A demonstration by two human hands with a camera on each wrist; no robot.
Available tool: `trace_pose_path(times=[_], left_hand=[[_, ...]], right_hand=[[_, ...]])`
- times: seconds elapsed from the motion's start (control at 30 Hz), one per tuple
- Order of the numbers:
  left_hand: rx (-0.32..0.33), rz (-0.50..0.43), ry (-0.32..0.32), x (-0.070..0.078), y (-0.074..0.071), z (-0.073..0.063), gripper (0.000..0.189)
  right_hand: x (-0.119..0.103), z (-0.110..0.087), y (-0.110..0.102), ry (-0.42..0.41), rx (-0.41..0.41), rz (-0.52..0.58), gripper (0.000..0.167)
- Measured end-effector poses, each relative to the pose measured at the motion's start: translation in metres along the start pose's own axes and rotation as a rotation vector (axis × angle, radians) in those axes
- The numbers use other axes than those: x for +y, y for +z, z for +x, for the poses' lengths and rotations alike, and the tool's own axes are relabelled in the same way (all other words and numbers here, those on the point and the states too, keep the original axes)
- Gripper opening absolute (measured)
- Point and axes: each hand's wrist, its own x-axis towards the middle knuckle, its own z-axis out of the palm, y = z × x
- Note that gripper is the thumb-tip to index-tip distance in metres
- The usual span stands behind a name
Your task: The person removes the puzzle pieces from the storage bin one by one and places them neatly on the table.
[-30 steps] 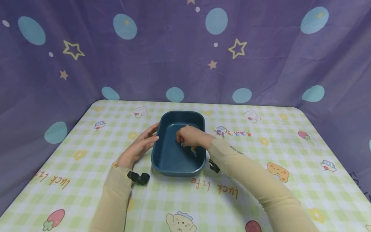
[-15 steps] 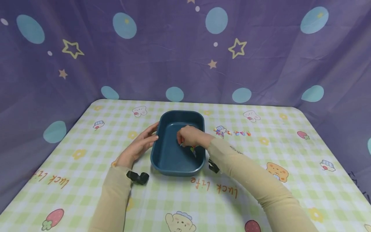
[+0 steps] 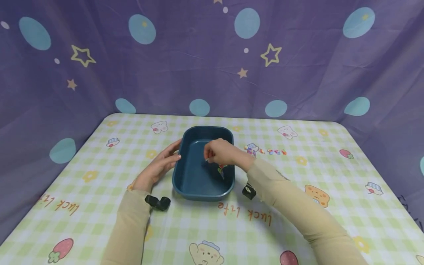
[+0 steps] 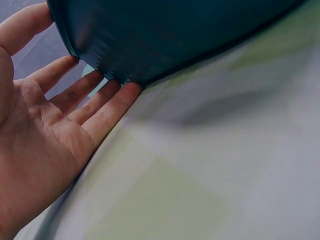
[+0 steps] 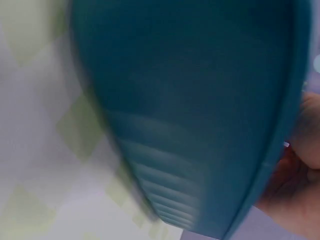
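Observation:
A dark teal rectangular bin [image 3: 202, 184] stands on the table in front of me. My left hand [image 3: 158, 167] lies along its left side, and in the left wrist view the fairly straight fingers [image 4: 107, 107] touch the outer wall. Above the bin's floor, my right hand [image 3: 221, 151] pinches a small wrapped candy [image 3: 207, 160]. Only a pale tip of it shows; the fingers hide the rest. A colourful wrapped candy [image 3: 221, 170] lies inside, near the right wall. In the right wrist view the bin's wall [image 5: 190, 125] covers most of the right hand [image 5: 290, 185].
Several colourful wrapped candies [image 3: 276, 151] lie on the table right of the bin, behind the right forearm. A green-and-white checked cloth [image 3: 99, 191] with printed cartoons covers the table. A purple curtain [image 3: 185, 66] hangs behind it.
The right hand was down at the bin's floor; now it has risen slightly and moved a little right, with the small candy's tip at its fingers. The left hand and bin stay put.

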Motion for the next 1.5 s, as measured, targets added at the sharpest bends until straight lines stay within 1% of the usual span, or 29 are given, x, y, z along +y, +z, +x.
trace_pose_path(times=[0.17,0.3,0.5,0.67,0.8,0.93,1.03,1.3,1.5], left_hand=[[0.010,-0.004,-0.009,0.000,0.000,-0.001,0.061],[0.015,-0.006,-0.007,-0.002,0.000,-0.002,0.061],[-0.001,-0.006,-0.001,-0.005,-0.001,-0.002,0.062],[-0.001,0.002,-0.001,-0.003,0.000,-0.002,0.061],[0.004,0.003,-0.008,-0.001,0.000,-0.001,0.060],[0.006,0.002,-0.012,-0.001,0.000,-0.001,0.060],[0.004,0.000,-0.008,0.000,0.000,0.000,0.060],[0.008,-0.005,-0.014,0.001,0.001,0.000,0.060],[0.012,-0.003,-0.018,0.000,0.001,0.001,0.060]], right_hand=[[-0.001,-0.014,-0.008,-0.040,0.053,0.040,0.005],[0.004,-0.022,-0.013,-0.037,0.081,0.076,0.003],[0.017,-0.033,-0.020,0.033,0.107,0.125,0.006],[0.029,-0.043,-0.027,0.071,0.179,0.132,0.005],[0.037,-0.053,-0.033,0.109,0.227,0.167,0.004],[0.047,-0.063,-0.035,0.159,0.244,0.207,0.005],[0.056,-0.071,-0.034,0.188,0.240,0.224,0.007],[0.083,-0.088,-0.029,0.249,0.261,0.227,0.009],[0.105,-0.101,-0.021,0.305,0.263,0.207,0.010]])
